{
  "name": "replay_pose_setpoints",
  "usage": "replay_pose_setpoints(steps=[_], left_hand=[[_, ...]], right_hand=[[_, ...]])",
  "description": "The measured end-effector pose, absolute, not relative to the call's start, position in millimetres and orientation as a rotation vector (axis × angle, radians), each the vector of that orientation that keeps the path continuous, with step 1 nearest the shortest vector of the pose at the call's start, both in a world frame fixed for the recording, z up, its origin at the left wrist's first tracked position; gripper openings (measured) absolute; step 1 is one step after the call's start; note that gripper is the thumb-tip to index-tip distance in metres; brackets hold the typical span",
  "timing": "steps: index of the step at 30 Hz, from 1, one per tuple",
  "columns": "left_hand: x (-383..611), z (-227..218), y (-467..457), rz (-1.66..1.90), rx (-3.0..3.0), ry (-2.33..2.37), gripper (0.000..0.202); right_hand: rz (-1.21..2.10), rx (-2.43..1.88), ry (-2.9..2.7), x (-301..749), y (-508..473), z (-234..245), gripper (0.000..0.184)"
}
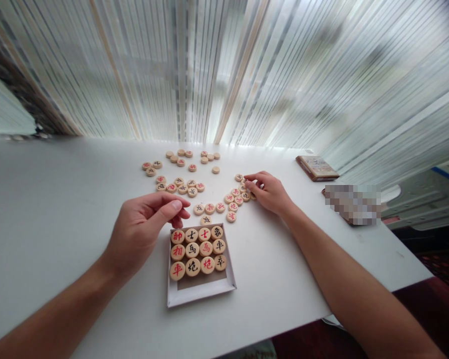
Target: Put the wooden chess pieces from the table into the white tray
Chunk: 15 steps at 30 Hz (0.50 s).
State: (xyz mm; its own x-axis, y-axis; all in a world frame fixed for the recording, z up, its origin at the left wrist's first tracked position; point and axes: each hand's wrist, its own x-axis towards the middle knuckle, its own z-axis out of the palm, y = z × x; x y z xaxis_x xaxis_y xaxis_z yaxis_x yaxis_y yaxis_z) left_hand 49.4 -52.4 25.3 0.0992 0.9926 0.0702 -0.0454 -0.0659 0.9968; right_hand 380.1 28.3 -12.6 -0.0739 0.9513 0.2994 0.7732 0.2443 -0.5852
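Head view: my left hand (145,232) hangs over the far-left corner of the cardboard box (202,295), thumb drawn to forefinger in a narrow pinch. I cannot tell whether a disc sits inside it. Twelve wooden discs (191,250) lie in the box in three rows, with its near strip bare. My right hand (270,193) is farther out and to the right, fingers curled narrow onto the loose discs (238,200) strewn over the white surface (60,214). The left hand is nearer the box.

Round wood discs (209,208) scattered nr box (200,293), 12 flat inside
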Motion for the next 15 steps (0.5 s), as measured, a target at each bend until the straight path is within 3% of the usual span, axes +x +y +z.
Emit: replay_pose_setpoints(steps=[8,15], left_hand=[[49.4,23.4,-53.3,1.194,1.308,1.076,0.012],[49.5,25.6,-53.7,1.2,1.31,1.072,0.012]], right_hand=[[0.571,-1.591,-1.738,384.5,35.8,-14.0,0.029],[0.794,-1.419,-1.431,377.9,25.8,-9.5,0.044]])
